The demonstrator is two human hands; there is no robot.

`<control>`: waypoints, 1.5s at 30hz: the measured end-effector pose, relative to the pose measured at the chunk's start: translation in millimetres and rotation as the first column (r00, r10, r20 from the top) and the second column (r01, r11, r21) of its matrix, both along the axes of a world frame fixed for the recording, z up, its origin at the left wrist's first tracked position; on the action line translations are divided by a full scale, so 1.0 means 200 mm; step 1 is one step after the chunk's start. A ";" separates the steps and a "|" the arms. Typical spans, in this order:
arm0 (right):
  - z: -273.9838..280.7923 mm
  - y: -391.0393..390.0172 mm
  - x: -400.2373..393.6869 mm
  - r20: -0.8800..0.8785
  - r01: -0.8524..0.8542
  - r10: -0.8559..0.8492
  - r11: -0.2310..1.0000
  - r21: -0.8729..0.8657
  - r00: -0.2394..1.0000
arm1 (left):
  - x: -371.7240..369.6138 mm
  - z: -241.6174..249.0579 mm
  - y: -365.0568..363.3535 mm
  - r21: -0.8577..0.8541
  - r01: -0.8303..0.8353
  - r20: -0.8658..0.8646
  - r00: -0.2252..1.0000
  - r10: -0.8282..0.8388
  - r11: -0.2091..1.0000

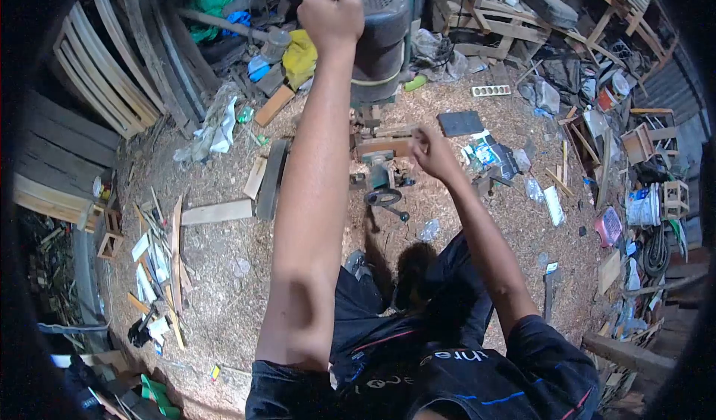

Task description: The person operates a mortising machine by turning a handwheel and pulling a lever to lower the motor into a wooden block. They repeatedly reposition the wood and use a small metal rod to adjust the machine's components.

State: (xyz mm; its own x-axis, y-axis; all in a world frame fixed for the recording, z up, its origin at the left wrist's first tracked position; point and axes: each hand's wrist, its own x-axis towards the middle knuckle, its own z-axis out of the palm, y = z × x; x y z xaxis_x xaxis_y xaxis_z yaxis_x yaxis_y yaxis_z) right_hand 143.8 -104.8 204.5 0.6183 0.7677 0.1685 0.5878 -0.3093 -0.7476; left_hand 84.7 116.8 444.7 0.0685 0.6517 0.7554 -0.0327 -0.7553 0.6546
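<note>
My left hand [332,19] is raised high, its fingers curled into a fist beside the dark motor housing [380,40] of a standing machine. Whatever the fist may hold is hidden. My right hand [435,154] is lower, at the right end of a reddish-brown wooden piece [386,148] on the machine's table. Its fingers are bent together, and I cannot see whether they grip the wood or something small. Below the wood is a metal vise-like carriage [379,172] with a round handwheel [384,198] and a crank knob [404,216].
Wood shavings [216,271] cover the floor. Planks [218,213] and offcuts lie at left, with curved wooden slats [101,70] leaning behind. A dark flat block [459,123], a power strip [491,90] and a pink container [608,226] lie to the right among scrap.
</note>
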 end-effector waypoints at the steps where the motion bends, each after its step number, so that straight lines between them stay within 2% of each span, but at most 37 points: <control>1: 0.16 0.04 0.00 0.014 0.020 -0.022 0.983 0.183 1.000 | 0.01 0.00 0.00 0.010 0.008 0.007 1.000 -0.009 1.000; 4: 0.56 0.12 0.04 0.158 -0.005 -0.066 0.910 0.414 0.985 | -0.02 0.01 -0.02 -0.008 0.052 -0.029 0.998 -0.053 0.999; 6: 0.79 0.21 0.11 0.163 0.023 -0.134 0.836 0.548 0.977 | -0.01 0.00 0.00 0.036 0.073 -0.004 0.997 -0.072 0.997; 9: 1.07 0.42 0.29 0.145 0.085 -0.263 0.699 0.710 0.954 | -0.02 0.01 -0.03 0.011 0.110 0.007 0.994 -0.110 0.994; 10: 1.10 0.57 0.43 0.149 0.050 -0.274 0.605 0.795 0.950 | -0.02 0.00 -0.03 -0.003 0.135 0.012 0.991 -0.135 0.991; 12: 1.32 0.67 0.48 0.095 0.190 -0.343 0.705 0.683 0.934 | -0.03 -0.01 -0.02 -0.003 0.154 0.016 0.988 -0.153 0.988; 13: 1.33 0.82 0.63 0.050 0.207 -0.308 0.743 0.637 0.950 | -0.03 -0.01 -0.02 0.016 0.148 0.017 0.989 -0.148 0.989; 14: 1.39 0.88 0.70 -0.007 0.160 -0.184 0.835 0.526 0.983 | -0.03 -0.01 -0.02 0.032 0.138 0.017 0.990 -0.139 0.990; 17: 1.54 1.04 0.82 -0.050 0.016 0.005 0.906 0.422 0.999 | -0.02 -0.02 0.01 0.055 0.171 0.043 0.984 -0.173 0.984; 18: 1.56 1.07 0.80 -0.140 0.135 -0.076 0.862 0.489 0.987 | -0.02 -0.02 0.01 0.059 0.181 0.046 0.982 -0.183 0.982; 20: 1.54 1.11 0.73 -0.343 0.386 -0.219 0.736 0.557 0.913 | -0.01 -0.03 0.02 0.057 0.178 0.053 0.982 -0.181 0.982; 21: 1.54 1.05 0.64 -0.204 0.454 -0.424 0.652 0.607 0.882 | -0.01 -0.03 0.02 0.056 0.170 0.048 0.984 -0.173 0.984; 22: 1.51 1.03 0.64 -0.243 0.453 -0.396 0.614 0.646 0.885 | -0.02 -0.04 0.02 0.052 0.162 0.041 0.986 -0.164 0.985; 24: 1.50 0.80 0.47 -0.335 0.399 -0.238 0.705 0.587 0.912 | -0.04 -0.02 -0.02 0.032 0.191 0.031 0.981 -0.192 0.981; 25: 1.37 0.80 0.45 -0.378 0.321 0.027 0.473 0.821 0.925 | -0.04 -0.06 -0.03 -0.009 0.204 0.035 0.978 -0.203 0.979; 26: 1.37 0.68 0.33 -0.365 0.314 0.002 0.508 0.802 0.931 | -0.03 -0.06 -0.01 -0.024 0.215 0.056 0.975 -0.213 0.976; 28: 1.26 0.50 0.19 -0.334 0.241 0.105 0.498 0.833 0.937 | -0.03 -0.07 -0.02 0.022 0.188 0.057 0.980 -0.189 0.982; 30: 1.14 0.38 0.10 -0.262 0.181 0.133 0.435 0.882 0.956 | -0.04 -0.10 -0.04 0.027 0.180 0.066 0.981 -0.181 0.983; 33: 0.94 0.18 -0.09 -0.202 0.177 0.002 0.468 0.866 0.979 | -0.03 -0.15 -0.04 0.016 0.218 0.114 0.969 -0.218 0.976; 34: 0.82 0.10 -0.17 -0.175 0.116 0.108 0.411 0.904 0.979 | -0.02 -0.17 -0.03 0.022 0.212 0.129 0.968 -0.213 0.977; 35: 0.61 0.00 -0.23 -0.125 0.073 0.095 0.430 0.900 0.988 | -0.01 -0.18 -0.02 0.030 0.202 0.145 0.968 -0.205 0.979; 36: 0.40 -0.10 -0.29 -0.074 0.030 0.082 0.448 0.894 0.994 | -0.01 -0.19 -0.01 0.012 0.194 0.087 0.977 -0.194 0.981; 38: 0.19 -0.25 -0.44 -0.041 -0.003 0.078 0.490 0.872 0.996 | -0.05 -0.24 -0.02 -0.037 0.175 -0.042 0.983 -0.176 0.984; 40: -0.06 -0.43 -0.54 -0.031 0.022 0.000 0.712 0.702 1.000 | -0.11 -0.35 -0.06 0.113 0.140 -0.057 0.989 -0.134 0.984; 43: -0.08 -0.54 -0.62 0.032 0.068 -0.092 0.891 0.450 0.995 | -0.23 -0.55 -0.17 0.289 0.087 -0.029 0.996 -0.082 0.953; 44: -0.07 -0.56 -0.63 0.029 0.087 -0.103 0.934 0.346 0.994 | -0.33 -0.65 -0.28 0.144 0.055 -0.153 0.988 -0.033 0.988; 45: -0.06 -0.59 -0.62 -0.024 0.098 -0.095 0.971 0.218 0.995 | -0.39 -0.79 -0.33 0.108 0.055 -0.130 0.991 -0.041 0.993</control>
